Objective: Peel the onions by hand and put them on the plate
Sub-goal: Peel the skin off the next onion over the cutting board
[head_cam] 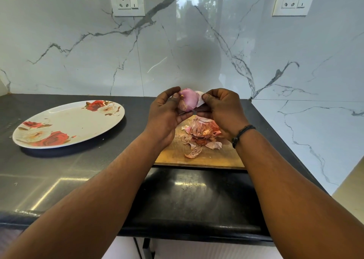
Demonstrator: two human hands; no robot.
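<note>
Overhead, two hands share one onion [188,101]: left grip [167,114] cradling, right grip [218,109] pinching its skin.

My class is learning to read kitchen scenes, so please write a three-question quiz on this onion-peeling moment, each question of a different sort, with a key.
1. True or false: a peeled onion already lies on the plate.
2. Where do the loose skins lie? A) on the plate B) on the board C) on the floor
3. Fill in: the left hand holds the onion while the right hand pinches a strip of ____.

Key: 1. False; the plate holds no onion. 2. B. 3. skin.
</note>
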